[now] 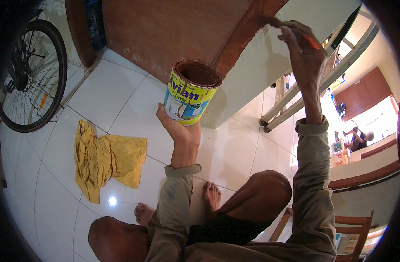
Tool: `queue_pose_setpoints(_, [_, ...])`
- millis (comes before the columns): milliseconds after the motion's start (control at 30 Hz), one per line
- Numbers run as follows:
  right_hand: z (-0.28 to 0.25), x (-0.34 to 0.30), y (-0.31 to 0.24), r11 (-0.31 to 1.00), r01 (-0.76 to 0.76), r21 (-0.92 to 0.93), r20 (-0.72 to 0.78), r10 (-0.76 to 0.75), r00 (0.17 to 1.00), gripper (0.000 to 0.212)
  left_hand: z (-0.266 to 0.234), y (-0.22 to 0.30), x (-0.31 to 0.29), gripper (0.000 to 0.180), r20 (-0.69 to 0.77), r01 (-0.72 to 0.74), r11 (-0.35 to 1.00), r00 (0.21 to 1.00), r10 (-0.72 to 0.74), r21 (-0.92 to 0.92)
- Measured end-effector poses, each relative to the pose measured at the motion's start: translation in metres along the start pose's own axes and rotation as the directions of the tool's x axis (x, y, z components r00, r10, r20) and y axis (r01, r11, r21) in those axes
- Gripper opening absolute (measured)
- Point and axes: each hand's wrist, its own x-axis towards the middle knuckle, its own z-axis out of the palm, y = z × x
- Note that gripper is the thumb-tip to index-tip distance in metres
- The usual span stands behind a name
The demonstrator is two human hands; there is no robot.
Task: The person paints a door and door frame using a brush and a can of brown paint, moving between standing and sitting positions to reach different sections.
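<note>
My left hand (183,134) supports an open paint can (187,101) from below, its fingers mostly hidden behind it. The can is yellow and blue, with brown drips down its side and a brown-coated inside. Raised at the upper right, my right hand (305,51) is closed around a paintbrush (271,21); a bit of red handle shows by the knuckles. The dark bristles, slightly blurred, meet the edge of the brown door frame (240,38) where it borders the pale wall (259,72). Beside the frame stands a brown door (165,32).
A crumpled yellow cloth (109,158) lies on the white tiled floor (125,91) at left. Behind it stands a bicycle (61,56). A metal ladder (298,104) leans near my right arm, with a wooden chair (355,223) at lower right. Another person (359,140) appears far right.
</note>
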Motion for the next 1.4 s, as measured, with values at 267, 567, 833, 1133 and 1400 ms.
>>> queue_pose_setpoints(267, [0.018,-0.013,0.005,0.999,-0.014,0.045,0.212,0.004,0.977,0.018,-0.015,-0.002,-0.001,0.065,0.035,0.013,0.999,0.999,-0.012,-0.040])
queue_pose_setpoints(567, [-0.003,0.018,-0.008,0.779,0.538,-0.323,0.131,-0.526,0.840,0.026,-0.007,0.005,-0.005,0.065,0.010,0.014,1.000,1.000,-0.014,-0.025])
queue_pose_setpoints(833, [0.012,0.017,-0.010,0.955,0.278,-0.105,0.205,-0.253,0.945,0.017,-0.012,0.005,-0.003,0.065,0.019,0.027,0.999,0.999,-0.026,-0.028])
queue_pose_setpoints(1133, [0.012,0.016,-0.008,0.745,0.554,-0.372,0.200,-0.518,0.832,0.034,-0.013,0.007,-0.002,0.066,-0.012,0.039,0.999,0.999,-0.039,-0.021])
queue_pose_setpoints(1400, [0.043,-0.066,-0.005,0.805,0.484,-0.343,0.413,-0.334,0.848,0.031,-0.013,0.008,0.002,0.064,-0.037,0.008,0.998,0.999,-0.010,-0.055])
